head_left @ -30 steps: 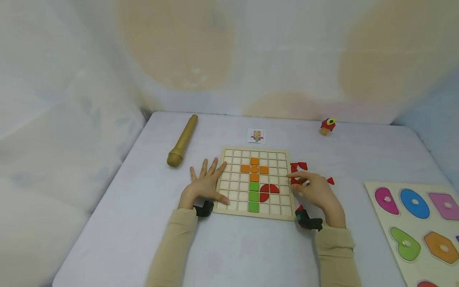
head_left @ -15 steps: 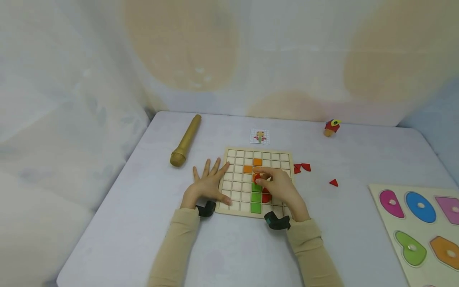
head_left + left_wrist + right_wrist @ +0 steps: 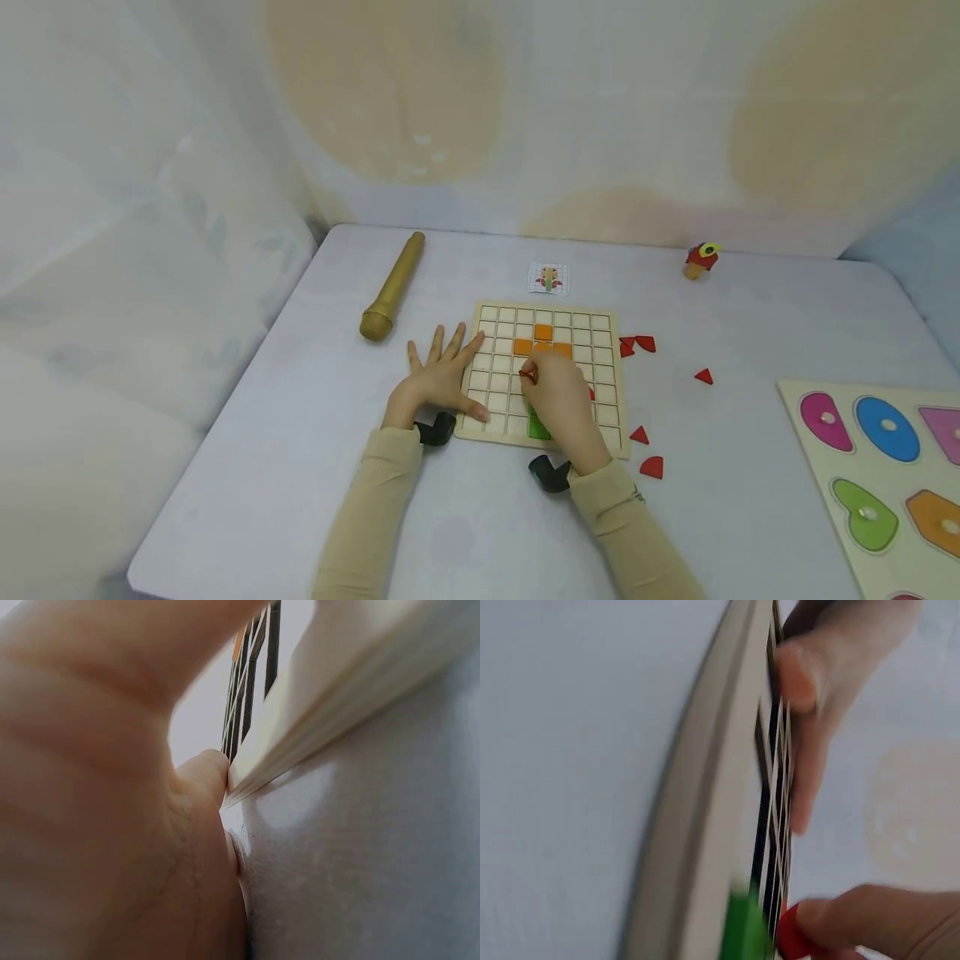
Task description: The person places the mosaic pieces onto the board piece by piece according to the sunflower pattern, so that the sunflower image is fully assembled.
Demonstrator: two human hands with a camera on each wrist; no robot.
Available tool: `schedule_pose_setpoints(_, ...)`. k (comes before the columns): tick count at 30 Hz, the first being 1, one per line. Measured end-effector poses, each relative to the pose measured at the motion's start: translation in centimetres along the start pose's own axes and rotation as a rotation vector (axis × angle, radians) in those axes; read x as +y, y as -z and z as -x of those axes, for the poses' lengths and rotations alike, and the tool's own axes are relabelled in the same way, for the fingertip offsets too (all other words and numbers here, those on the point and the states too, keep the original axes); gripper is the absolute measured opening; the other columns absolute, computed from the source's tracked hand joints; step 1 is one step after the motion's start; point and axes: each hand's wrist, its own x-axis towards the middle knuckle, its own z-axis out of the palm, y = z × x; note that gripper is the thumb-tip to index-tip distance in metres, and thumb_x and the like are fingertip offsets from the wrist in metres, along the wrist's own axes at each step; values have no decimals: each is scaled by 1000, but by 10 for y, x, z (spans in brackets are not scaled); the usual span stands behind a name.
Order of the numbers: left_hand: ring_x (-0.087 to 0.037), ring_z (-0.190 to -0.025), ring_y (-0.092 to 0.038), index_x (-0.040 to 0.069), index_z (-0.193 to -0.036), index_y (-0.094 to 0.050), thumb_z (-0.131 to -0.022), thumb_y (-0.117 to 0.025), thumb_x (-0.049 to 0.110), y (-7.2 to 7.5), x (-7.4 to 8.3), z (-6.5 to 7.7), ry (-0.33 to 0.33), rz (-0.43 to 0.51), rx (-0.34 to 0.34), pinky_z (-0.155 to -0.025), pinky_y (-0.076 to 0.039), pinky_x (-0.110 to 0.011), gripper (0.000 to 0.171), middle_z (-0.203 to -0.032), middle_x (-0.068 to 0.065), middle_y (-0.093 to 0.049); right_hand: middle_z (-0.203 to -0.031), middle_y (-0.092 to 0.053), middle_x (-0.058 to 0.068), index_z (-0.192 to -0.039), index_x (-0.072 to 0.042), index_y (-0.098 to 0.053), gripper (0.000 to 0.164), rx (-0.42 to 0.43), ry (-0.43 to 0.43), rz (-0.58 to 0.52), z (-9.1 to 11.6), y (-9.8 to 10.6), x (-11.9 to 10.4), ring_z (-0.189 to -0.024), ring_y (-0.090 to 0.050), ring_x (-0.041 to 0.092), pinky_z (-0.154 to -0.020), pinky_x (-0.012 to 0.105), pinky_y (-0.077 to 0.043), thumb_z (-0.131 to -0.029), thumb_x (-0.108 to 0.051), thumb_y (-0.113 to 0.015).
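Note:
My left hand (image 3: 435, 383) lies spread at the left edge of a wooden grid board (image 3: 491, 383), its thumb and index finger resting on the board. Over the middle of the board, my right hand (image 3: 558, 396) pinches a small red tile (image 3: 793, 934) with a rounded edge. The tile is just left of the green column, close to the grid surface. Orange square tiles (image 3: 543, 332) form a cross in the grid. Below them is a green tile (image 3: 538, 427). My right hand hides most of the green column and the red tiles beside it.
Loose red tiles (image 3: 645, 342) lie right of the board, with another red quarter-circle (image 3: 652, 467) nearer me. A pattern card (image 3: 549, 278) is behind the board. A gold microphone (image 3: 392, 287) lies left, a parrot figure (image 3: 701, 261) stands back right, and a shape puzzle (image 3: 813, 475) is at right.
My right hand has moved left from the loose tiles at the board's right side, carrying a red tile over the grid's middle. The left hand has stayed on the board.

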Motion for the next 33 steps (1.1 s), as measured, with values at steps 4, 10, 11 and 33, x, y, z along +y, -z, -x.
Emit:
schedule_pose_setpoints(4,-35,-145,30,30,-156,3,-63,-81,63,-1,-1,0,0,-3,1,-104,23,-72,129,-162,-4,20,-76,-63,6,-78,-7,-69,7,-13,39,34,2,-9,-4,-63,-52,17,-52,22,-40,-81,-3,-74)
schedule_pose_setpoints(10,-33,-145,31,32,-156,5,-64,-80,62,-2,0,-3,4,-4,-2,-105,25,-70,129,-162,-2,22,-79,-69,4,-81,-7,-75,5,-156,44,-71,-3,-4,3,-75,-56,16,-65,25,-46,-78,-7,-79)
schedule_pose_setpoints(11,-33,-145,31,32,-156,5,-64,-80,62,-1,1,-4,-5,-2,-1,-104,25,-70,129,-162,-2,22,-81,-70,4,-82,-6,-76,5,-179,38,-79,-4,-2,5,-76,-56,17,-65,26,-46,-78,-8,-79)
schedule_pose_setpoints(33,-34,-144,32,30,-156,5,-65,-80,62,5,2,-1,7,-4,-24,-104,25,-71,128,-161,-3,23,-85,-75,3,-82,-10,-79,10,-112,93,-69,-13,-3,17,-90,-63,22,-83,37,-51,-77,-18,-82)
